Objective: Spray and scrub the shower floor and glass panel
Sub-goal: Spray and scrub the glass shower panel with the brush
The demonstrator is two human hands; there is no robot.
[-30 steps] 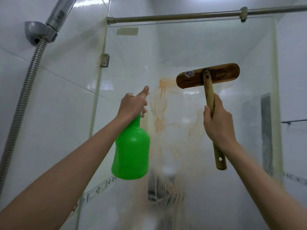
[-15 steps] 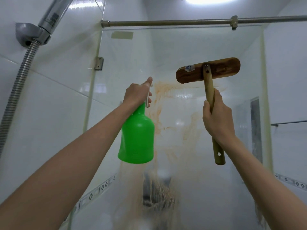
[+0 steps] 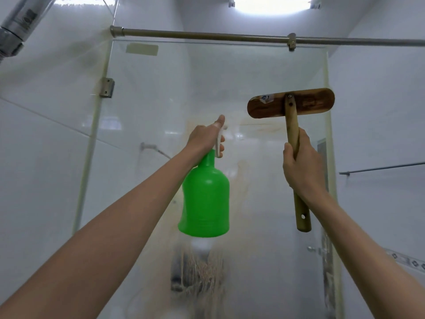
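The glass panel [image 3: 174, 93] stands upright in front of me, with faint brownish streaks running down its middle. My left hand [image 3: 205, 138] grips the trigger head of a bright green spray bottle [image 3: 205, 201], raised in front of the glass with the nozzle pointing at it. My right hand [image 3: 303, 168] grips the wooden handle of a scrub brush [image 3: 291, 102]. Its flat wooden head is held crosswise high against the right part of the panel. The shower floor is out of view.
A metal rail [image 3: 207, 37] runs across the top of the glass, and a hinge bracket [image 3: 107, 87] fixes the panel to the white tiled wall [image 3: 41, 157] at left. A shower head [image 3: 16, 21] hangs at the upper left. A towel bar [image 3: 381, 168] is at right.
Both hands and the view have risen along the glass. The brown streaks look paler and more spread out than a second ago.
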